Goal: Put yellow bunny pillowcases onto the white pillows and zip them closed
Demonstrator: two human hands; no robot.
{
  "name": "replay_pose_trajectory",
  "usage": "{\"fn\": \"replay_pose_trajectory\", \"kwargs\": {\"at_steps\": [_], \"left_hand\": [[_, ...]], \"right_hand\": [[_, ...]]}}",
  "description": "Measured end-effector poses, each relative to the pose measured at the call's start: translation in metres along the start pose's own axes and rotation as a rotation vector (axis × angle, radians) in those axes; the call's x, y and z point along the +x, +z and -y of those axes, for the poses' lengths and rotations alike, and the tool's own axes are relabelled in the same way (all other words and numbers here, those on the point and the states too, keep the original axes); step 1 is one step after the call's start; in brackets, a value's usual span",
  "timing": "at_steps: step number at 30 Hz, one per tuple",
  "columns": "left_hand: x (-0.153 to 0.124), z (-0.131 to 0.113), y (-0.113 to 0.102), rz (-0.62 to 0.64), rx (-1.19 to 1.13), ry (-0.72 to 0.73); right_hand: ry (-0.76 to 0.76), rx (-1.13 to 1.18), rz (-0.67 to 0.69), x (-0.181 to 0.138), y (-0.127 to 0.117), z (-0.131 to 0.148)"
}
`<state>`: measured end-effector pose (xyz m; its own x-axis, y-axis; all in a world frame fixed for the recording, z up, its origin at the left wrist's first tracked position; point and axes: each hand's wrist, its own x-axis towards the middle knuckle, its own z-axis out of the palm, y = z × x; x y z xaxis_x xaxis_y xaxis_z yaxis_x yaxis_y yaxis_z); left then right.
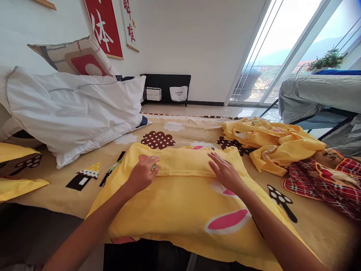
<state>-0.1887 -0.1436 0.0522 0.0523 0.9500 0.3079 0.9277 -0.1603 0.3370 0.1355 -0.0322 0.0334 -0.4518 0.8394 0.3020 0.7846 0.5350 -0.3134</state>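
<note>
A yellow pillow (180, 203) in a case with pink shapes lies on the bed in front of me. Both of my hands rest on its folded end flap (183, 165). My left hand (143, 174) lies palm down on the flap's left part, fingers stretched and slightly curled. My right hand (225, 172) lies flat on the flap's right part, fingers spread. Neither hand holds anything.
A tan patterned bedsheet (84, 165) covers the bed. White pillows (73, 109) and a patterned cushion (76, 56) are stacked at left. Crumpled yellow fabric (270, 145) and a red plaid cloth (321, 180) lie at right. A grey covered frame (318, 98) stands by the window.
</note>
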Motion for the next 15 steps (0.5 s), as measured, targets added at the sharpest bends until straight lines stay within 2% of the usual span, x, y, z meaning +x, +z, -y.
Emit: {"fn": "replay_pose_trajectory", "kwargs": {"at_steps": [2,3,5,7,9,12,13,15], "left_hand": [[0.031,-0.024,0.019,0.082,-0.039,0.166],[0.04,-0.027,0.028,0.149,-0.03,0.207],[0.041,-0.014,0.044,0.276,0.016,0.204],[0.022,0.022,0.051,0.344,0.056,0.112],[-0.008,0.07,0.046,0.321,0.103,-0.04],[-0.043,0.14,0.024,0.281,0.12,-0.218],[-0.047,0.158,0.015,0.248,0.109,-0.288],[-0.042,0.183,-0.003,0.114,0.105,-0.467]], "right_hand": [[-0.094,-0.003,0.079,0.02,0.012,0.034],[-0.128,-0.007,0.132,0.023,0.017,0.041],[-0.136,-0.017,0.221,0.014,0.021,0.03],[-0.037,-0.032,0.255,-0.013,0.018,-0.01],[0.124,-0.029,0.249,-0.05,0.01,-0.068],[0.362,0.101,0.25,-0.097,-0.003,-0.15],[0.427,0.122,0.219,-0.105,-0.008,-0.171],[0.438,0.085,0.088,-0.104,-0.015,-0.199]]}}
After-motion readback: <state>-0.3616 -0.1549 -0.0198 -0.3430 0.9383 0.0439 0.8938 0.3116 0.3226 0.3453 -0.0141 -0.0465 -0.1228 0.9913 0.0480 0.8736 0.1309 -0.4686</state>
